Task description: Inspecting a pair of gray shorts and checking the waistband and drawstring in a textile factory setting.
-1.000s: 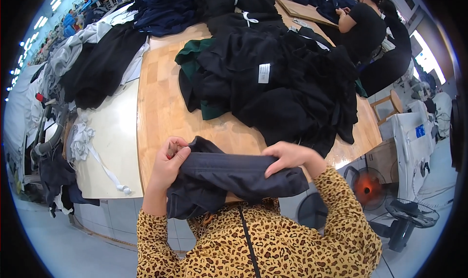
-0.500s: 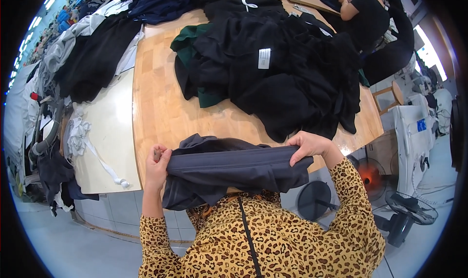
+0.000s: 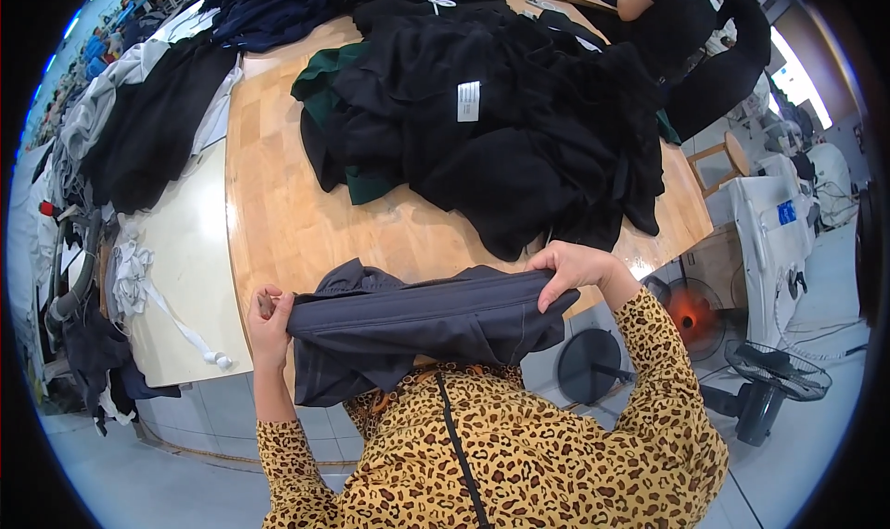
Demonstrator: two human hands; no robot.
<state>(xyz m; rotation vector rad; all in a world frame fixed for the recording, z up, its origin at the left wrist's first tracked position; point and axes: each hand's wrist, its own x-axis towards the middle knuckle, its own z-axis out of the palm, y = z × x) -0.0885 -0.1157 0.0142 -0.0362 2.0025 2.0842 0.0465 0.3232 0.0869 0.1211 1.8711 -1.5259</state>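
Observation:
A dark grey garment (image 3: 426, 316) hangs stretched between my hands at the table's near edge, its long stitched band running almost level. At the left end of the band, my left hand (image 3: 271, 323) pinches the cloth with the fingers curled in. The right end is gripped by my right hand (image 3: 577, 271), thumb in front and fingers behind the cloth. Loose folds drop below the band and partly cover my leopard-print top. A large heap of black garments (image 3: 482, 130), with a white label (image 3: 468, 101) and some dark green cloth (image 3: 366, 184), lies just beyond.
The wooden table (image 3: 264, 186) adjoins a pale board (image 3: 181, 279) with white cord on it. Dark and grey clothes hang at far left. A person in black (image 3: 663, 28) works at far right. Fans (image 3: 777, 381) and a stool (image 3: 721, 163) stand on the right.
The whole view has shifted, so the table and heap appear farther left. Both hands keep their hold on the grey garment, and its band stays stretched with little change.

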